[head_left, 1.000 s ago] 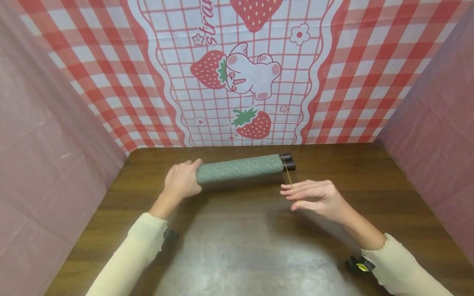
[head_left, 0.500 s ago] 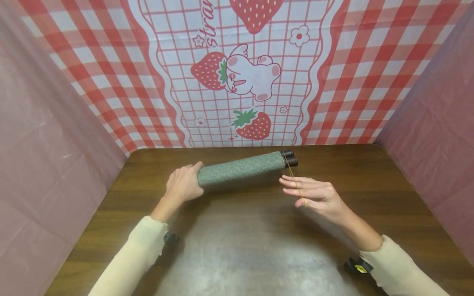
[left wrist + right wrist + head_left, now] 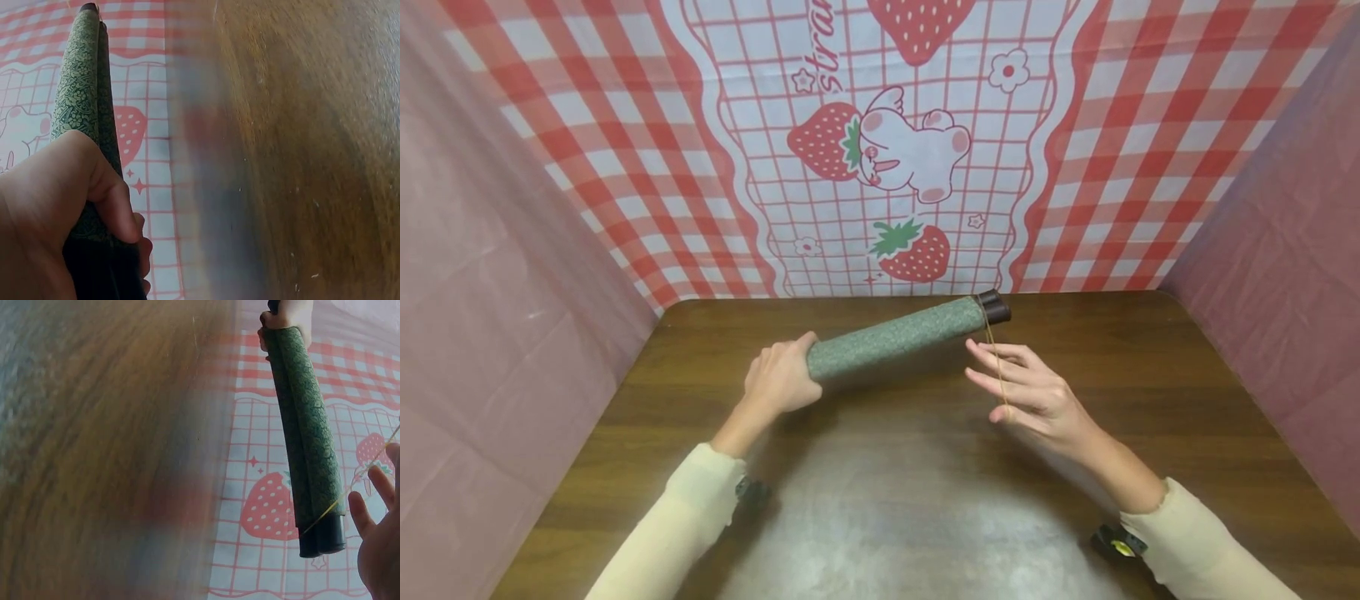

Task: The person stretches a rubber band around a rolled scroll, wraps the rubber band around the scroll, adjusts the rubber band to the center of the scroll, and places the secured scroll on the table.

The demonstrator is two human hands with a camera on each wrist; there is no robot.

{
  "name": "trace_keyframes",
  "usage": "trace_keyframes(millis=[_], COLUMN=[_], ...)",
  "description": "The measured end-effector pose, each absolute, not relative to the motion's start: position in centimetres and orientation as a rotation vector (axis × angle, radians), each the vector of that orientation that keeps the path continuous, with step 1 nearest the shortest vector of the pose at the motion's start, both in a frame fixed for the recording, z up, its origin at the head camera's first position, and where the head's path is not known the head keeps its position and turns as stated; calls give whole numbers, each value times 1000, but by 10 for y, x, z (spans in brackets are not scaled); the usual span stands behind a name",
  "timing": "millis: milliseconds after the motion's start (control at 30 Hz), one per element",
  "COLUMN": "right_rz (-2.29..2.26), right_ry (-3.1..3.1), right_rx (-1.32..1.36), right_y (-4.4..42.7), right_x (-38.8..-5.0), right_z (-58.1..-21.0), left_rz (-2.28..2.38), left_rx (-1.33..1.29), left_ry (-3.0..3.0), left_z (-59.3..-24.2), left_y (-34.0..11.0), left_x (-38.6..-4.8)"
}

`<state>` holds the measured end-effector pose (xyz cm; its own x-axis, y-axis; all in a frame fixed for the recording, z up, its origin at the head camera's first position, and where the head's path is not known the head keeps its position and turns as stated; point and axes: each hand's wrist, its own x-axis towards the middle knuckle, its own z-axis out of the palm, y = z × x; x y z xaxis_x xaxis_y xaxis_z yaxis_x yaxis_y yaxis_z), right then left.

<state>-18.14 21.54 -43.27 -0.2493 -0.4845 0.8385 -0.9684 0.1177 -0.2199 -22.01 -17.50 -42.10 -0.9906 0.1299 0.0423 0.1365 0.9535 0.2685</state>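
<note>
A green patterned double roll (image 3: 895,335) with dark knobs (image 3: 996,307) at its right end is held above the table, tilted up to the right. My left hand (image 3: 781,375) grips its left end; in the left wrist view the thumb and fingers of the left hand (image 3: 69,200) wrap around the roll (image 3: 78,81). A thin yellowish band (image 3: 997,358) runs from the knob end to my right hand (image 3: 1037,396), whose fingers are spread and extended. In the right wrist view the band (image 3: 356,484) stretches from the roll (image 3: 312,431) past the fingertips of the right hand (image 3: 381,537).
The brown wooden table (image 3: 880,500) lies beneath both hands. Behind it hangs a red-and-white checked cloth (image 3: 1120,167) with strawberries, and pink cloths (image 3: 1285,250) hang at both sides.
The roll's knob end has risen and shifted slightly right, steepening the tilt. My left hand has moved a little right with it. The right hand's fingers have spread wider and risen, the band still stretched.
</note>
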Motion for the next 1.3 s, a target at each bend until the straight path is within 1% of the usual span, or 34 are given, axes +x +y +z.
trace_keyframes(millis=[367, 533, 767, 967, 1300], right_rz=[1072, 1195, 1302, 1404, 1761], right_ry=[-1748, -1681, -1615, -1580, -1574], right_rx=[1258, 1194, 1035, 969, 762], right_y=[204, 196, 186, 181, 174], right_x=[-178, -177, -178, -176, -164], right_z=[-441, -443, -445, -444, -434], left_rz=[-546, -585, -628, -646, -673], left_rx=[-199, -174, -153, -145, -130], left_ry=[-3075, -3062, -3027, -2976, -2911], left_z=[-426, -426, -427, -428, -427], left_y=[-170, -167, -164, -160, -152], left_x=[-217, -216, -215, -212, -206])
